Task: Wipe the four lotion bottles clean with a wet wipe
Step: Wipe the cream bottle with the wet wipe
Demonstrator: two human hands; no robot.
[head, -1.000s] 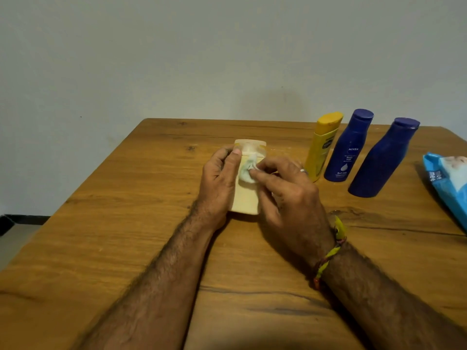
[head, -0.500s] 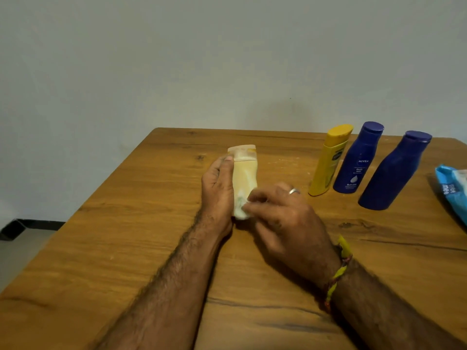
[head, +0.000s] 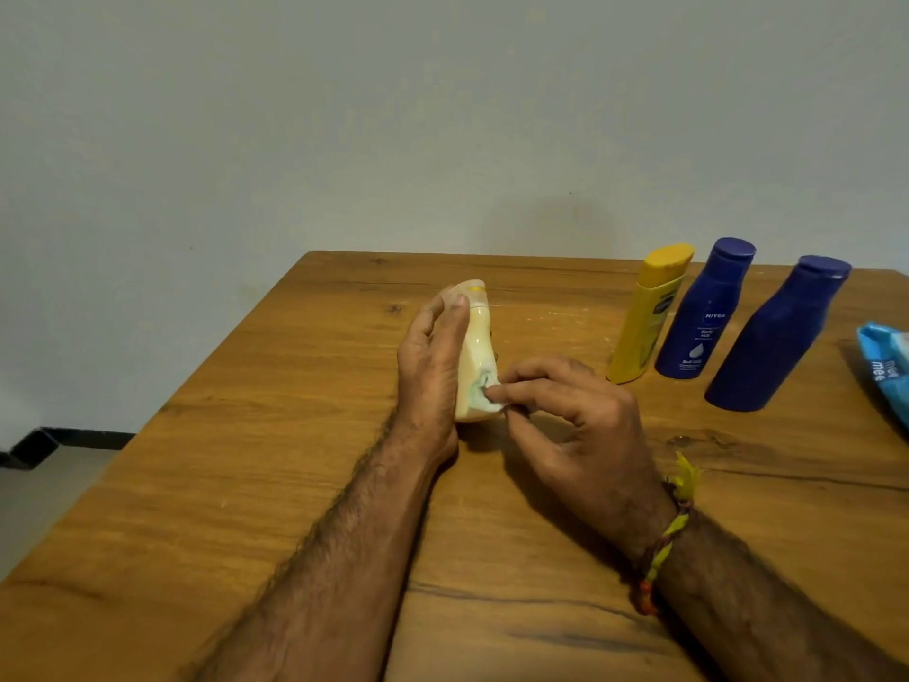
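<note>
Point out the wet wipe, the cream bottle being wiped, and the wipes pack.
wet wipe [head: 484, 388], head view, on the bunched wad at the right fingertips.
cream bottle [head: 476, 337], head view, on its bare mid body.
wipes pack [head: 888, 371], head view, on the blue printed face.

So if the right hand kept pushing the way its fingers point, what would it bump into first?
The right hand points left, its fingertips pressing the wet wipe on the cream bottle. So it meets that bottle first, with the left hand right behind it.
</note>
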